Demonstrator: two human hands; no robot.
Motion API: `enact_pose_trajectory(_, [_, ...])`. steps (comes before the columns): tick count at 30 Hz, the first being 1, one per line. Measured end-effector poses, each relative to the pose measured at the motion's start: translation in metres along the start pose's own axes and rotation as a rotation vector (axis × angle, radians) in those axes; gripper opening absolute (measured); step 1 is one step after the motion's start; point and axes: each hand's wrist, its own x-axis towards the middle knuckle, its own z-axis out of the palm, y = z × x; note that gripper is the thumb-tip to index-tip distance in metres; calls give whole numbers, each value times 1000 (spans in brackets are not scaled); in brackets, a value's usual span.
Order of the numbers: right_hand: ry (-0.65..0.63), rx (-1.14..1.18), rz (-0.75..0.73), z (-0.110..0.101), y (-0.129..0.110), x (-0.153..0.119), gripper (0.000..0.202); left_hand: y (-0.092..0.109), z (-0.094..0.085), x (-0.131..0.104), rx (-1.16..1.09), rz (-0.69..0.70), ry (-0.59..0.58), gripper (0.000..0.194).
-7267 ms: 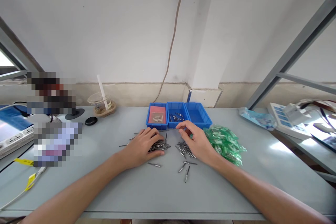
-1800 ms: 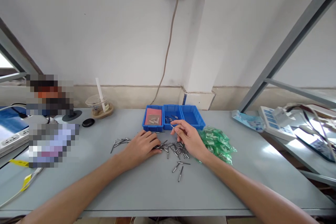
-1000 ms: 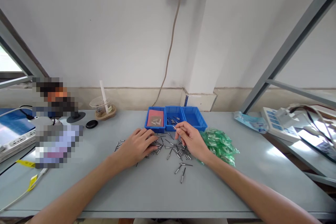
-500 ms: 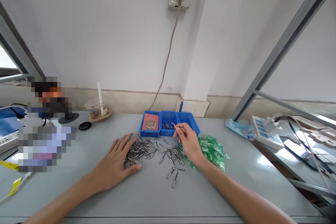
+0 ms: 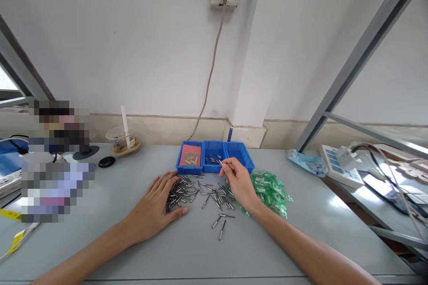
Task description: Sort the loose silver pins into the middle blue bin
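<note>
My left hand rests with fingers stretched out at the left side of a pile of small metal pins, partly covering it. My right hand is pinched at the front of the middle blue bin, with the tip of a thin pin showing at its fingertips. Several dark pins lie inside that bin. More loose pins are scattered between my hands. Under and beside my right wrist lies a heap of green plastic packets.
The left blue bin holds a red card and a small bag. A right blue bin adjoins the middle one. Farther right are a blue packet and a power strip. At left stand a black disc and a glass-topped holder.
My left hand has slid right, farther over the pile's left edge. My right hand stays pinched over the middle bin, shifted only slightly. The view has turned a little.
</note>
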Motion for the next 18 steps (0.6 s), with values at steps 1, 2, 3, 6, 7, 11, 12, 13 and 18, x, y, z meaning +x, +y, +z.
enact_pose_trajectory(1, [0, 3, 0, 0, -1, 0, 28, 1, -1, 1, -5, -3, -7, 76])
enact_pose_trajectory(2, [0, 3, 1, 0, -1, 0, 28, 3, -2, 2, -15, -14, -15, 75])
enact_pose_trajectory(3, [1, 2, 2, 0, -1, -1, 28, 5, -4, 2, -29, -28, -24, 74])
enact_pose_trajectory(6, [9, -5, 15, 1, -2, -2, 27, 13, -8, 3, -73, -48, -64, 71])
enact_pose_trajectory(7, [10, -7, 19, 1, -2, -3, 26, 15, -9, 4, -81, -44, -76, 70])
enact_pose_trajectory(11, [4, -12, 23, 2, -3, -4, 25, 24, -6, 7, -88, -3, -71, 73])
enact_pose_trajectory(12, [2, -13, 20, 2, -3, -4, 25, 26, -4, 8, -91, 6, -57, 73])
enact_pose_trajectory(13, [1, -14, 15, 2, -3, -4, 24, 28, -1, 10, -97, 11, -46, 73])
enact_pose_trajectory(18, [-13, -16, 13, 2, -2, -4, 24, 38, 8, 17, -128, 38, -30, 75])
